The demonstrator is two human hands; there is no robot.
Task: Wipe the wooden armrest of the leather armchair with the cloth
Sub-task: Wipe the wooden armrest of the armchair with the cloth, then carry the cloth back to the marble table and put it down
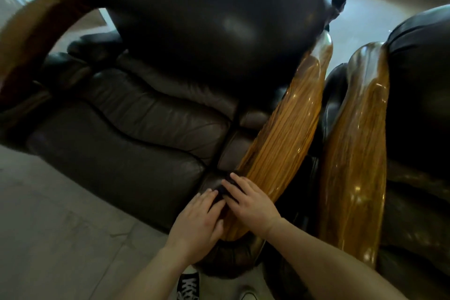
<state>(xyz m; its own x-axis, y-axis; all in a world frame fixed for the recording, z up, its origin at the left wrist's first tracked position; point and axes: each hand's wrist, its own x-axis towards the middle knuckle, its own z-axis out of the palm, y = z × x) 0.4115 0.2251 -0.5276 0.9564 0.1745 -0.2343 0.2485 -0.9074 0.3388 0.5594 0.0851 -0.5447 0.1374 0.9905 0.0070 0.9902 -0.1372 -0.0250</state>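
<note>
Both hands are laid at the near end of the wooden armrest (pixel 280 143); its long line runs up and away to the far right.

A dark cloth (pixel 225 191) is pressed flat under the fingers of the left hand (pixel 194 221) and the right hand (pixel 250 204), just left of the wood, on the leather armchair (pixel 121 129); fingers are spread, not curled shut; the right hand is nearer the wood, so a push far and right is likely needed.

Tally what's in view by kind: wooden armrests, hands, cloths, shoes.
Wooden armrests: 3 (near, right, far left)
Hands: 2 (left hand, right hand)
Cloths: 1 (dark cloth)
Shoes: 2 (dark, light)
Total: 8
</note>
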